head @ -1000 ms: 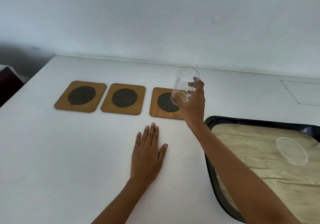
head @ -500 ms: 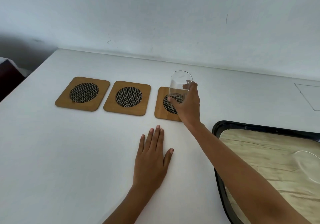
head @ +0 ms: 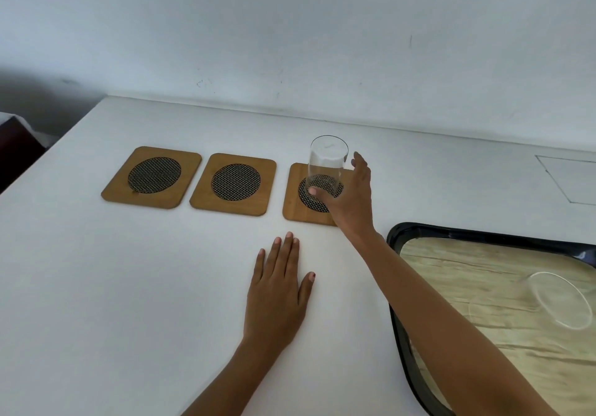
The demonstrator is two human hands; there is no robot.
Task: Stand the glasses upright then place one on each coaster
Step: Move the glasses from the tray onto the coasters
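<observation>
The right hand (head: pixel 350 196) covers the near right corner of the rightmost of three wooden coasters (head: pixel 298 194), where one clear glass (head: pixel 326 165) stands upright on the dark mesh disc; its thumb touches the glass low down while the other fingers (head: pixel 358 161) spread open beside the rim, so whether it grips is unclear. A second glass (head: pixel 548 303) lies on its side in the black-rimmed tray (head: pixel 395 238), which is cut off at the right edge, faint against the wood grain. The left hand (head: pixel 277 290) rests flat, fingers open, on the white tabletop (head: pixel 113 286); the other two coasters (head: pixel 233 183) are bare.

Likely a home: white table (head: pixel 129 286), coasters (head: pixel 151 177) (wood-and-mesh), serving tray (head: pixel 483 233).
</observation>
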